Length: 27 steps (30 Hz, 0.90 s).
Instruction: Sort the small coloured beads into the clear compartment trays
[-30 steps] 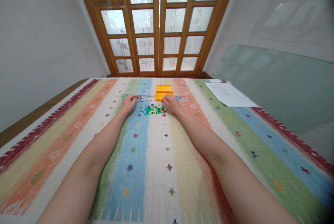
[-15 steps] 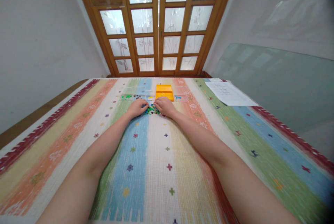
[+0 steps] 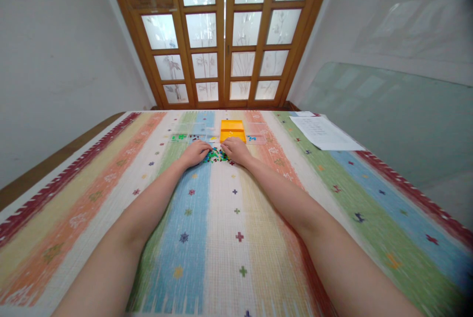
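A pile of small green, blue and dark pieces (image 3: 218, 155) lies on the striped tablecloth between my hands. My left hand (image 3: 196, 152) is at the pile's left edge, its fingers bent together; anything between the fingertips is too small to make out. On the right side of the pile, my right hand (image 3: 235, 150) has its fingers curled close to the pieces, and its fingertips are also too small to read. Just beyond my right hand sits a yellow tray (image 3: 233, 124) with two compartments.
Clear trays flank the yellow one: the left (image 3: 187, 130) holds green, dark and yellow pieces, the right (image 3: 258, 132) blue ones. Written paper sheets (image 3: 325, 132) lie at the right on the striped tablecloth (image 3: 221, 258). Wood-and-glass doors (image 3: 224, 51) stand behind.
My left fingers have closed up more and sit slightly further right. My right hand has shifted slightly right, so more of the pile shows between the hands.
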Available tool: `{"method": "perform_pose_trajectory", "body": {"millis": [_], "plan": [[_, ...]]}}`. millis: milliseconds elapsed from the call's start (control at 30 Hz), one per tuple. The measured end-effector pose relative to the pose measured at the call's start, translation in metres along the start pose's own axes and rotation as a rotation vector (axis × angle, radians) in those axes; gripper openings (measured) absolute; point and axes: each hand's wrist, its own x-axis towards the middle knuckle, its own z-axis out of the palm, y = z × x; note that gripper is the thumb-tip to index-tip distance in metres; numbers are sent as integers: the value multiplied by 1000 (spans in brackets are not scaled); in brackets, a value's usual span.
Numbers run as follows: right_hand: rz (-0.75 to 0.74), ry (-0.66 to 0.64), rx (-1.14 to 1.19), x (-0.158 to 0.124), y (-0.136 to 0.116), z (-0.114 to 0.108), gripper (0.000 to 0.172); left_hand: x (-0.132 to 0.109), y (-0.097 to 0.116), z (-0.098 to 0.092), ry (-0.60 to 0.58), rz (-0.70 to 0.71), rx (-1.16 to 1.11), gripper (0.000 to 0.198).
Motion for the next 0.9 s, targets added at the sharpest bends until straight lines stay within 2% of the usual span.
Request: {"method": "perform_pose_trajectory", "body": {"millis": [300, 500, 700, 900], "plan": [[18, -4, 12, 0, 3, 2, 35, -2, -18, 5, 303, -249, -206, 35], [-6, -2, -4, 0, 4, 3, 36, -5, -45, 8, 490, -534, -416, 40], [-41, -25, -6, 1, 2, 3, 37, -7, -56, 9, 541, -640, -485, 47], [-227, -46, 87, 0, -3, 7, 34, -7, -62, 13, 510, -648, -464, 50]]}}
